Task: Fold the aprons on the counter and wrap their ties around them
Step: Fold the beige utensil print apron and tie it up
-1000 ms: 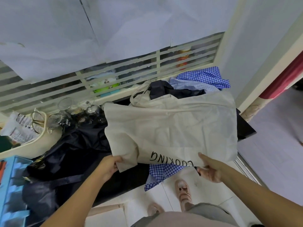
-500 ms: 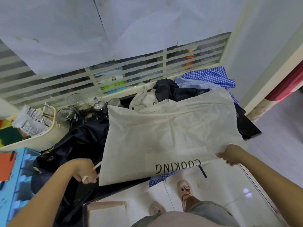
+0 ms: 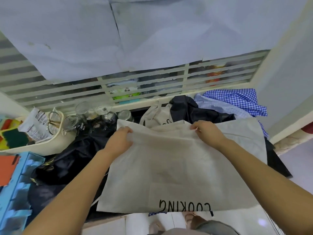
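Head view, looking straight down: a cream cotton apron with black "COOKING" lettering [image 3: 177, 167] lies spread across the centre of the frame, draped over a heap of dark navy fabric [image 3: 71, 160]. Its long axis runs left to right, with the lettered edge at lower centre. Both hands are at the far edge, upper centre. The left hand [image 3: 119, 141] pinches that edge with curled fingers, and the right hand [image 3: 208, 133] pinches it too. More cloth reaches past the right hand toward the right of the frame, so the next fold probably comes from that side.
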A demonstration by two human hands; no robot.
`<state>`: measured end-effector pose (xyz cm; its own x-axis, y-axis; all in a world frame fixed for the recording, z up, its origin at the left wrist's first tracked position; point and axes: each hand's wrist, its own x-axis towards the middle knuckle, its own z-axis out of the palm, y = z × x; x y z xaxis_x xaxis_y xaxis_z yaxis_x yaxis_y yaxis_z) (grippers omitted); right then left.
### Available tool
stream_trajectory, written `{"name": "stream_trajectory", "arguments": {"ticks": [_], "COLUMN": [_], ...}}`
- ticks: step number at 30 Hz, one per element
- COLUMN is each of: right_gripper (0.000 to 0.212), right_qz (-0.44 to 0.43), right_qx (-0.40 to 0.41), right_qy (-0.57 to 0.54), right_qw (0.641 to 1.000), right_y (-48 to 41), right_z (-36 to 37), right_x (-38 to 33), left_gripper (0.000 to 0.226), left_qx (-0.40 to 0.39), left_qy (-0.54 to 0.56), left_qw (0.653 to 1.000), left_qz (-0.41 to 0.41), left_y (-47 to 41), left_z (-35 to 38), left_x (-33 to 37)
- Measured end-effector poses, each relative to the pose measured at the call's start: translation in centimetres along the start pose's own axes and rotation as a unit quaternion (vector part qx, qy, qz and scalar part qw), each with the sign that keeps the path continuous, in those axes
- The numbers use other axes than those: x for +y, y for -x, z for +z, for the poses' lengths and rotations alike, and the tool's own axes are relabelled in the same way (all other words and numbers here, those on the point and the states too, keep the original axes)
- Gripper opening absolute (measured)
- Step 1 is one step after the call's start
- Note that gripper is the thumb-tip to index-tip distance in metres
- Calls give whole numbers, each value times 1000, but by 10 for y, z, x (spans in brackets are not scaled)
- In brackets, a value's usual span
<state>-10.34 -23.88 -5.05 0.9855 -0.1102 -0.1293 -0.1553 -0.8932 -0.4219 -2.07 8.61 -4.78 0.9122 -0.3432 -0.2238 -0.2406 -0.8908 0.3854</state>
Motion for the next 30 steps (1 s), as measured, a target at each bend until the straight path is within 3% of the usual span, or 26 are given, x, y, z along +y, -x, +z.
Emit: {"name": "stream_trajectory", "arguments": {"ticks": [7,11,13,17,21,25,28,30], "right_gripper": [48,46,42,16,16,7,7,28], "right_qz": [-56,-44,-37,-52,17,152,197,174], "right_qx": [-106,-159,-201,-259,-192,-109,-28,-4], "right_qy": [57,11,20,10,-193,-389,-510,-519], "right_qw": [991,986,979,964,962,902,837,837], "right_y": [-57,-78,-87,-101,-112,-133,-149,-154], "right_z": [12,22,25,12,-14,-51,-84,-96], "right_x": [-19,-12,-8,-4,1,9,25,39], "left_gripper": [54,65,62,71,46,37,39,34], "left_qx": [-56,-93,-76,-85,-104,-115,-140,-190], "left_qy": [-22,-150,-153,-119,-182,-130,-5,139], "left_qw": [991,983,985,988,976,984,990,971], "left_qz": [118,43,14,49,57,32,-10,-40], "left_y": [-54,-73,-73,-57,-46,-46,-47,-46], "left_z": [31,41,46,48,51,47,39,30], "left_x": [31,20,15,23,20,15,20,32]}}
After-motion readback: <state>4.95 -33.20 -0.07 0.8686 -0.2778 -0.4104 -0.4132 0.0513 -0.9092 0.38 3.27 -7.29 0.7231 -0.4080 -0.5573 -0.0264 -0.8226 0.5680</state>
